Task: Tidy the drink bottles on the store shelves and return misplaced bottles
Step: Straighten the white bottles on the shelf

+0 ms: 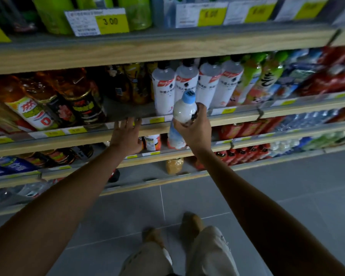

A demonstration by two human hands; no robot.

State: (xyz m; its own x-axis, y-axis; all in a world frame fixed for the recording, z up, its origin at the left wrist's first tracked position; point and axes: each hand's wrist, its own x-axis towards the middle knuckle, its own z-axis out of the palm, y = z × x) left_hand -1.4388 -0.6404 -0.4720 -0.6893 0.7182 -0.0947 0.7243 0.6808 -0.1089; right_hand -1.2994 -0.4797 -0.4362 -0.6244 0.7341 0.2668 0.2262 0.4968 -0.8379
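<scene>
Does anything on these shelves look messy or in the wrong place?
Yes. The blue-capped bottle in the right hand is off the shelves. There is a bare gap left of the white bottles, and one tan bottle stands alone low down.

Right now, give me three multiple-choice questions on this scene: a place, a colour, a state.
1. Where is the left hand? A on the floor; B on the top shelf; C by the edge of the shelf holding white bottles.
2. The held bottle has a cap that is: A red; B light blue; C black.
3. The right hand is: A gripping the bottle; B open, idle; C flat on a shelf.
Answers: C, its fingers spread at that edge; B, the cap shows pale blue; A, fingers curl round it.
</scene>
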